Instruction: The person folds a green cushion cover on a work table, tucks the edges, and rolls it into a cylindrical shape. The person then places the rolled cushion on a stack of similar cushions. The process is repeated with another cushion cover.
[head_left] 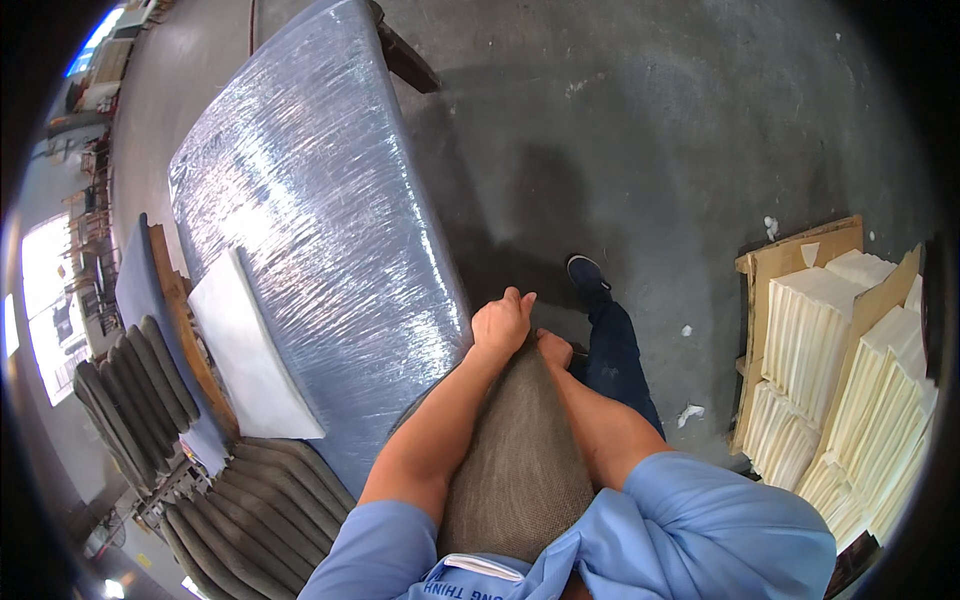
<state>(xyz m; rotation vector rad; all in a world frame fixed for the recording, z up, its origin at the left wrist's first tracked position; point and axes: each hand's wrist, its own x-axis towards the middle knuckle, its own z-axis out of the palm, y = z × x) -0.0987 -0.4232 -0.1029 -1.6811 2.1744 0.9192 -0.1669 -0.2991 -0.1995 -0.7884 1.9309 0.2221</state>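
A grey-brown woven cushion (pixel 520 455) is pressed lengthwise against my front, between my two forearms. My left hand (pixel 503 322) is closed on its far end, with the knuckles up. Close beside it and slightly lower, my right hand (pixel 554 349) is closed on the same end, partly hidden behind the fabric. What the fingertips pinch there is too small to make out. Left of the cushion stands a table (pixel 310 190) wrapped in shiny clear film, its near corner close to my left hand. A white foam pad (pixel 255 345) lies on the table's left side.
Several finished-looking grey-brown cushions (pixel 265 505) stand in a row at lower left, with more cushions (pixel 140 395) behind them. To the right, cardboard-sided crates (pixel 800 250) hold stacked cream foam pieces (pixel 815 320). White scraps (pixel 690 413) dot the grey floor (pixel 680 150).
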